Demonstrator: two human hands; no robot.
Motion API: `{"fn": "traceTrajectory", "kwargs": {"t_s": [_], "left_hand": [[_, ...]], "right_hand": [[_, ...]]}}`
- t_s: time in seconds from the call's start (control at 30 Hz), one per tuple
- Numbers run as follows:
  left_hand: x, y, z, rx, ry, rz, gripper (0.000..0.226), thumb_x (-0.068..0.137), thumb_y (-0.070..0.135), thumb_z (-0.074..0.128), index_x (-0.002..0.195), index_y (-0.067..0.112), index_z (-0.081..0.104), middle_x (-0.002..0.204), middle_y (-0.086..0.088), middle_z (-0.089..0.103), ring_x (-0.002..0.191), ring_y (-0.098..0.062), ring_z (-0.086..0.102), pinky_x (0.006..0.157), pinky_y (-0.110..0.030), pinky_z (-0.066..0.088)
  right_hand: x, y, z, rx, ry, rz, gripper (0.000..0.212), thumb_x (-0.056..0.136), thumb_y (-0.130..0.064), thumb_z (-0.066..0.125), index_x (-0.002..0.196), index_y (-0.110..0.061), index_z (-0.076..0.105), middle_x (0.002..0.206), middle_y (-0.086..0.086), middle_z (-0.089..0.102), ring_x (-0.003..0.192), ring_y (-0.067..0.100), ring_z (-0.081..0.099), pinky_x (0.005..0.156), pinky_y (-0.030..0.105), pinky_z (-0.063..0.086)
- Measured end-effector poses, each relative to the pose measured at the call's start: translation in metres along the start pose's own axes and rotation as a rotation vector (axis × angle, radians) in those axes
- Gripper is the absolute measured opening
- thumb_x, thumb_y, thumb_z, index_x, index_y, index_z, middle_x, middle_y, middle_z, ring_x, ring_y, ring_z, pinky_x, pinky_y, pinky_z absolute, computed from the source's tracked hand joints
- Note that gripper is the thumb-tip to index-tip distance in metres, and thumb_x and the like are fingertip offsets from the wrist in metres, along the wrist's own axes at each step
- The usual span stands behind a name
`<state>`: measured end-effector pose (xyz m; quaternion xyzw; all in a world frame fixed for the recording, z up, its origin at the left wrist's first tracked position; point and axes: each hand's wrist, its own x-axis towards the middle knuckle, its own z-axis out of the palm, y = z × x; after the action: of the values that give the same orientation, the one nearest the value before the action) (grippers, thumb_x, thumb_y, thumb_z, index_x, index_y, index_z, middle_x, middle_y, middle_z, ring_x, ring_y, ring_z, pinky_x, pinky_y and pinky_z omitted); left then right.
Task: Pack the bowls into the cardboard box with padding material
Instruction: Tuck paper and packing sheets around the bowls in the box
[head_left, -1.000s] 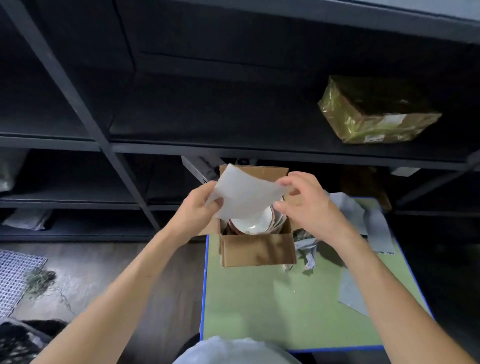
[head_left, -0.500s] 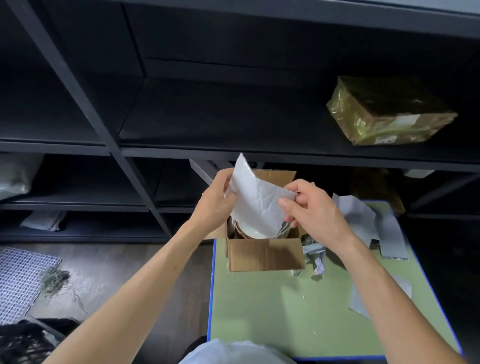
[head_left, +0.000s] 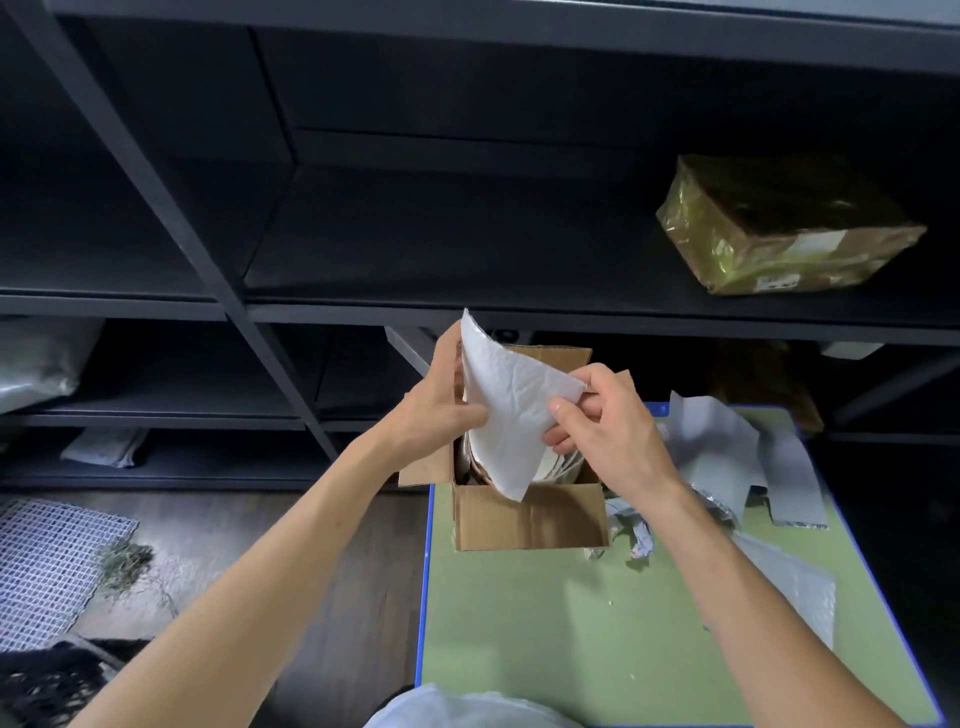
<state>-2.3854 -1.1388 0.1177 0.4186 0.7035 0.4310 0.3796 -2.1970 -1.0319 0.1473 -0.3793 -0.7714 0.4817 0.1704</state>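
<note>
Now both hands pinch the padding: left hand (head_left: 441, 410) at the upper edge, right hand (head_left: 608, 431) at the side corner. The white foam sheet (head_left: 511, 415), flat a second ago, is tilted steeply, its low corner dipping into the cardboard box (head_left: 530, 519). The bowls (head_left: 557, 463) inside are mostly hidden. Likely being tucked over them.

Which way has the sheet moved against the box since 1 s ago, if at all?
Yes. The sheet has tipped from near flat above the box to steep, and its lower corner has dropped to the box's near wall.
</note>
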Motion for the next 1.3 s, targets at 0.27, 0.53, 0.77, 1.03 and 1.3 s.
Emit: {"fn": "traceTrajectory", "kwargs": {"t_s": [0.27, 0.53, 0.77, 1.03, 1.3], "left_hand": [[-0.004, -0.004, 0.003, 0.046, -0.022, 0.034, 0.123, 0.072, 0.038, 0.087, 0.142, 0.066, -0.01, 0.145, 0.019, 0.04, 0.134, -0.005, 0.042, 0.109, -0.033, 0.041], [0.007, 0.008, -0.009, 0.132, -0.042, 0.076, 0.113, 0.077, 0.029, 0.084, 0.151, 0.049, 0.001, 0.137, 0.01, 0.046, 0.12, -0.004, 0.049, 0.094, -0.02, 0.045], [0.009, 0.005, -0.014, 0.055, -0.131, 0.042, 0.095, 0.083, 0.053, 0.073, 0.15, 0.051, 0.005, 0.139, 0.015, 0.045, 0.123, -0.001, 0.05, 0.096, -0.022, 0.047], [0.011, 0.003, -0.01, 0.012, -0.021, 0.055, 0.085, 0.079, 0.088, 0.031, 0.15, 0.043, 0.021, 0.142, 0.005, 0.047, 0.126, -0.011, 0.05, 0.104, -0.034, 0.043], [0.018, 0.014, -0.005, 0.069, 0.049, 0.053, 0.078, 0.091, 0.07, 0.038, 0.155, 0.03, 0.018, 0.158, 0.007, 0.031, 0.125, -0.004, 0.042, 0.098, -0.028, 0.037]], "right_hand": [[-0.003, -0.008, 0.017, 0.039, -0.018, -0.031, 0.007, 0.098, -0.017, 0.058, 0.104, -0.017, 0.054, 0.078, -0.002, 0.075, 0.072, 0.009, 0.073, 0.075, 0.036, 0.061], [-0.001, -0.014, 0.018, 0.015, -0.028, -0.05, 0.008, 0.096, -0.013, 0.058, 0.099, -0.016, 0.065, 0.078, -0.004, 0.075, 0.073, 0.006, 0.072, 0.07, 0.018, 0.055], [-0.002, -0.01, 0.033, -0.078, -0.005, -0.012, 0.011, 0.097, -0.026, 0.055, 0.091, -0.017, 0.057, 0.072, -0.005, 0.073, 0.065, 0.007, 0.071, 0.071, 0.048, 0.06], [-0.006, -0.004, 0.037, -0.134, 0.032, -0.014, 0.007, 0.096, -0.026, 0.053, 0.093, -0.022, 0.058, 0.078, -0.008, 0.074, 0.071, 0.003, 0.07, 0.073, 0.043, 0.058], [-0.013, 0.003, 0.039, -0.16, 0.043, -0.016, 0.006, 0.095, -0.027, 0.054, 0.098, -0.023, 0.057, 0.084, -0.007, 0.073, 0.078, 0.008, 0.07, 0.072, 0.042, 0.058]]}}
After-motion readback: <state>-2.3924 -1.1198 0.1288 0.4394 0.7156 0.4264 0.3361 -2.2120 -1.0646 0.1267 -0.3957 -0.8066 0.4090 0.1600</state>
